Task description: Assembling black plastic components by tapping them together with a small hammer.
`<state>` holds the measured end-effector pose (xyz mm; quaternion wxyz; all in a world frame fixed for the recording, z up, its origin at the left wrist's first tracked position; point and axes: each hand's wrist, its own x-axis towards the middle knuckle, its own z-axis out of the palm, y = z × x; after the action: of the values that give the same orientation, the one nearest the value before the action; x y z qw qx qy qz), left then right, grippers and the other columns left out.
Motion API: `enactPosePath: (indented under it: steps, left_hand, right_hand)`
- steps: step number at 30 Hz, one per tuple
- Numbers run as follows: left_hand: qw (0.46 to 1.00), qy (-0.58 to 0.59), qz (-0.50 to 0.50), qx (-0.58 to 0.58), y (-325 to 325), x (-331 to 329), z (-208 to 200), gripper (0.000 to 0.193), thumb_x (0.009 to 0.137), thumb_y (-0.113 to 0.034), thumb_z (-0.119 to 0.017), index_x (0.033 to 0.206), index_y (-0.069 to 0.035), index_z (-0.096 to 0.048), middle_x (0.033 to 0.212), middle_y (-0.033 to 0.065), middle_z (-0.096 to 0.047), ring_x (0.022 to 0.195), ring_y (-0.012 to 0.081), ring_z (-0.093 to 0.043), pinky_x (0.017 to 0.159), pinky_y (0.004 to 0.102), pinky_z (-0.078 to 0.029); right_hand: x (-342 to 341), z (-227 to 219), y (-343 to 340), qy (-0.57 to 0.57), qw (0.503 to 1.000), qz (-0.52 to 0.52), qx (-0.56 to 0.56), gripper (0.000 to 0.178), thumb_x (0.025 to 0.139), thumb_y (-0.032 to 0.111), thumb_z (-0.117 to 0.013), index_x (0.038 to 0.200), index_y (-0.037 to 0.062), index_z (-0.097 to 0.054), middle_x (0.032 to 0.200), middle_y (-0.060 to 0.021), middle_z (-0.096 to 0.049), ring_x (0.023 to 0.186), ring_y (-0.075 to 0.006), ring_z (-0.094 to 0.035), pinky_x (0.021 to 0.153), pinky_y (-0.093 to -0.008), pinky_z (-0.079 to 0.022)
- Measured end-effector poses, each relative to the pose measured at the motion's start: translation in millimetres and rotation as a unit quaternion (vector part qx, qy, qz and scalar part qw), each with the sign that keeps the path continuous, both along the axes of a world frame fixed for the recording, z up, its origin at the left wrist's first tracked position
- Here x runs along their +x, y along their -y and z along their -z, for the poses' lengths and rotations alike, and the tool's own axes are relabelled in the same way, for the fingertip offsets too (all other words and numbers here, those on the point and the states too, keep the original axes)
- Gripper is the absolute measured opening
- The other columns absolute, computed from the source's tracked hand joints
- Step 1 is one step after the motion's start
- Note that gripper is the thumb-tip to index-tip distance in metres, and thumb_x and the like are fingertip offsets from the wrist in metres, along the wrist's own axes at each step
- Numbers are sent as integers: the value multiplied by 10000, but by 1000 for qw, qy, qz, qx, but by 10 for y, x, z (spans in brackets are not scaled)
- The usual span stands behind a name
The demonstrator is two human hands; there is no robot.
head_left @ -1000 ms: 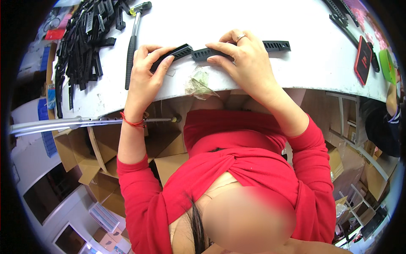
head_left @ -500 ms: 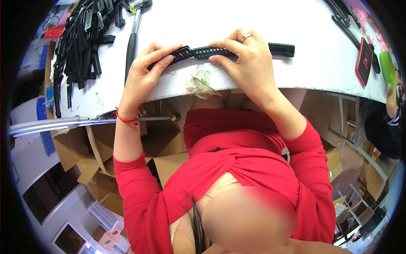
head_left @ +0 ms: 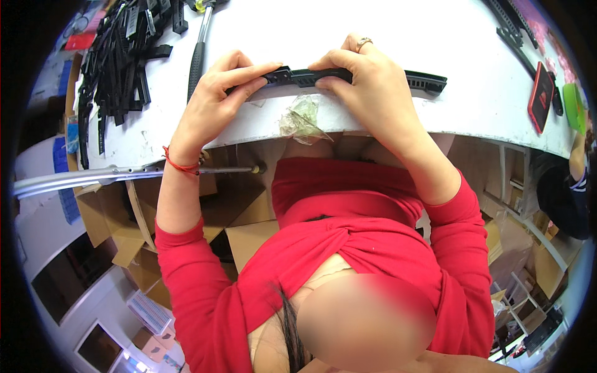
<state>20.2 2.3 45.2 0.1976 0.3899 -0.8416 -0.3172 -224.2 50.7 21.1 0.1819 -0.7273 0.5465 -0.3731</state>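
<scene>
In both hands, over the front part of the white table [head_left: 249, 118], are two slotted black plastic strips, end to end. My left hand [head_left: 217, 96] pinches the left strip [head_left: 278, 76] between thumb and fingers; the palm hides most of its far end. Round the long right strip [head_left: 428, 82] the thumb and fingers of my right hand [head_left: 373, 87] are closed, and its outer end sticks out past the hand. The strips' ends meet between the hands; whether they are locked together I cannot tell. A crumpled clear plastic bag [head_left: 303, 118] lies just below, at the table edge.
A heap of black plastic strips [head_left: 121, 68] covers the left side, with a hammer [head_left: 197, 65] beside it. At right are more black strips [head_left: 515, 40], a red-edged phone [head_left: 541, 98] and a green ring [head_left: 571, 105]. Another person [head_left: 563, 196] is at far right. Cardboard boxes [head_left: 134, 255] stand below.
Both hands have shifted a little to the right with the strips. The left strip, tilted before, now lies more nearly in line with the right one.
</scene>
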Motion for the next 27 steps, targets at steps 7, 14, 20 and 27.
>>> enactPosePath:
  steps: [7, 14, 20, 27]
  left_hand:
    - [994, 28, -7, -104, -108, -33, -2, 359, 854, 3, -665, 1181, -129, -728, 831, 72, -551, 788, 218, -518, 746, 318, -444]
    - [975, 100, 17, -199, -155, -27, 6, 337, 880, -99, -686, 1217, -104, -693, 965, 86, -590, 964, 244, -541, 873, 371, -436]
    - [918, 181, -304, -177, 188, 637, 97, 532, 862, -388, -760, 1156, 30, -615, 1018, 125, -608, 946, 212, -574, 851, 350, -475]
    - [940, -30, -321, 107, -514, 585, -534, 406, 931, -128, -677, 1313, -30, -580, 865, 65, -687, 498, 16, -449, 415, 171, -307]
  right_hand:
    - [193, 21, 120, -46, 998, -21, 27, 244, 764, 226, -767, 984, 120, -765, 929, -89, -688, 880, -280, -672, 790, -378, -529]
    - [246, -11, 180, -15, 995, -26, 98, 281, 754, 273, -777, 978, 105, -766, 977, -119, -715, 921, -292, -690, 825, -401, -531]
    - [285, -22, 209, -55, 993, -34, 98, 330, 793, 318, -756, 1026, 85, -739, 990, -116, -725, 940, -298, -690, 855, -392, -522]
    - [301, -39, 355, -45, 983, -42, 171, 342, 794, 333, -750, 1026, 82, -736, 975, -109, -735, 952, -272, -691, 894, -370, -512]
